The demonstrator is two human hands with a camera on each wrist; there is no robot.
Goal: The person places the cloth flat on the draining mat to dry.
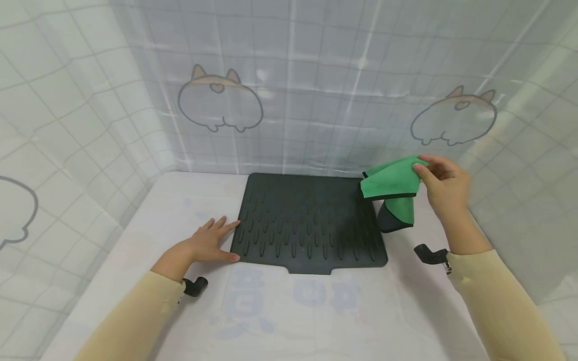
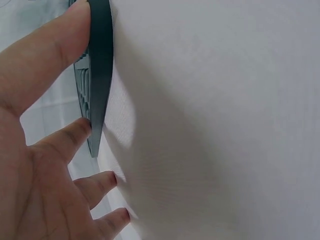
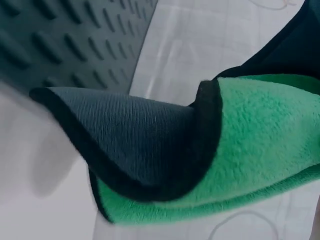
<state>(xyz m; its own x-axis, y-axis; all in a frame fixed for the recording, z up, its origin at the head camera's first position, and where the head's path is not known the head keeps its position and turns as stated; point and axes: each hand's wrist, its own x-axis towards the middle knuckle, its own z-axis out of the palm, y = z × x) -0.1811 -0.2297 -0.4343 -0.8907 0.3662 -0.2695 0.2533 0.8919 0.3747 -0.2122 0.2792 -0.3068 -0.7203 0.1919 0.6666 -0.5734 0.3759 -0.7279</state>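
A dark grey ribbed mat with a tab on its near edge lies flat on the white table cover. My left hand has its fingers spread at the mat's left edge; in the left wrist view the thumb and index finger touch that edge, while the other fingers reach the table. Above the mat's right edge, my right hand pinches a green cloth between thumb and fingers. The cloth hangs folded; its grey reverse side and black border show in the right wrist view.
White grid-patterned curtains with animal drawings stand behind the mat and on both sides. The white table cover with faint blue printing extends in front of the mat. A small black device sits on each wrist.
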